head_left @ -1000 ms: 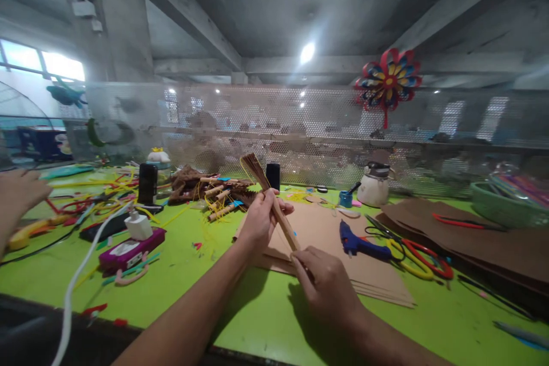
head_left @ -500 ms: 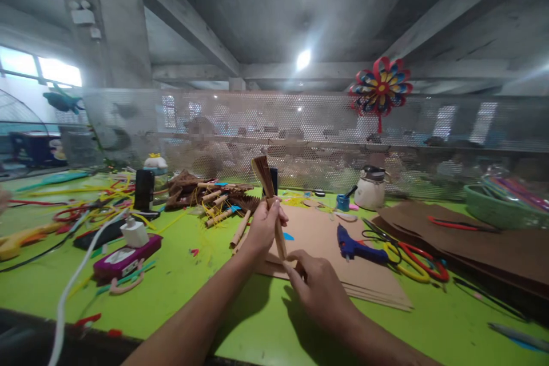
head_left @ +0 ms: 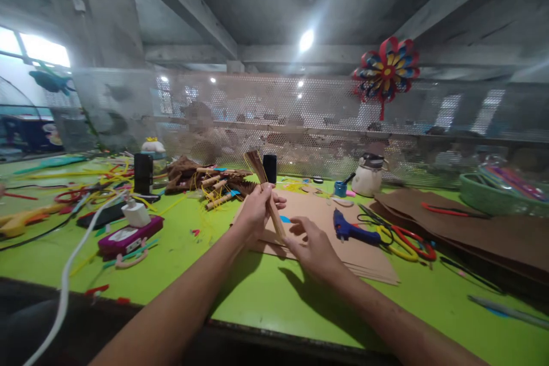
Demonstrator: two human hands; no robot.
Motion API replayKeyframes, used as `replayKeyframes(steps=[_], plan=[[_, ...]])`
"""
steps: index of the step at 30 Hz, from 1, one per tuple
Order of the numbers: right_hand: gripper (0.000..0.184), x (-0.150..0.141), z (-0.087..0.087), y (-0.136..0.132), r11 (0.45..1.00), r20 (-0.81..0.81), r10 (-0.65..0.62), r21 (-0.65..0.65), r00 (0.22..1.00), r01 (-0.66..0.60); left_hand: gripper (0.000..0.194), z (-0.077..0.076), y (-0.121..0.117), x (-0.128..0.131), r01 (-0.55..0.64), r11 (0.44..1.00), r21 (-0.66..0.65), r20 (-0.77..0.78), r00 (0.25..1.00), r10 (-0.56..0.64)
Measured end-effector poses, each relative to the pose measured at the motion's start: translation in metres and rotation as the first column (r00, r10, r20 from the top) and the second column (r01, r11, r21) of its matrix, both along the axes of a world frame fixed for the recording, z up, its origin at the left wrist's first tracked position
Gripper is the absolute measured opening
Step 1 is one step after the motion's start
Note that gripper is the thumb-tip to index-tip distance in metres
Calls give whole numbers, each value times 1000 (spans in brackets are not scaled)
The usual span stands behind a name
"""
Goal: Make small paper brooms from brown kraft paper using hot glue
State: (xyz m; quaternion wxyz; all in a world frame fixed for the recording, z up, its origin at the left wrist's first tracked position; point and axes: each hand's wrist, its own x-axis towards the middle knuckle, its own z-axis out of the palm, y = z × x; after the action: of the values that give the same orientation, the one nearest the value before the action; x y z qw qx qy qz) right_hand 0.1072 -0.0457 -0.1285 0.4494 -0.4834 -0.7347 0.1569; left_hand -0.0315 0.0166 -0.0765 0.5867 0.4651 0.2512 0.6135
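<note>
My left hand (head_left: pixel 257 209) is closed around a pleated brown paper piece (head_left: pixel 274 219) with a stick-like lower part. Its folded top (head_left: pixel 256 164) flares above the fist, and the stick slants down to the right. Beside the stick's lower end is my right hand (head_left: pixel 315 243), its thumb at the tip and its fingers apart. Whether the thumb presses on it I cannot tell. Under the hands lies a stack of brown cardboard sheets (head_left: pixel 369 269). A pile of similar paper pieces with rolled handles (head_left: pixel 218 197) lies behind my left hand.
On the green table (head_left: pixel 257 309), a blue glue gun (head_left: pixel 354 229) and scissors (head_left: pixel 414 243) lie to the right, near brown sheets (head_left: pixel 446 223). A purple power strip (head_left: pixel 128 237) with a white cable (head_left: pixel 66 280) is on the left. A white jar (head_left: pixel 369 174) stands behind.
The pleated paper piece now tilts more to the left at its top. My right hand's fingers have spread away from its lower end. The camera view has shifted slightly.
</note>
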Motion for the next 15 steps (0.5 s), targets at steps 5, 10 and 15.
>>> replayKeyframes(steps=[5,10,15], plan=[[42,-2,-3,-3,978,32,42,-205,999,-35,11,3,4,-3,9,997,-74,57,998,-5],[31,2,-2,-3,995,38,43,-90,998,-39,16,4,9,-7,7,982,-189,126,992,17],[31,1,-4,-6,996,34,54,-74,998,-51,13,1,13,-9,-1,961,-278,148,988,44]])
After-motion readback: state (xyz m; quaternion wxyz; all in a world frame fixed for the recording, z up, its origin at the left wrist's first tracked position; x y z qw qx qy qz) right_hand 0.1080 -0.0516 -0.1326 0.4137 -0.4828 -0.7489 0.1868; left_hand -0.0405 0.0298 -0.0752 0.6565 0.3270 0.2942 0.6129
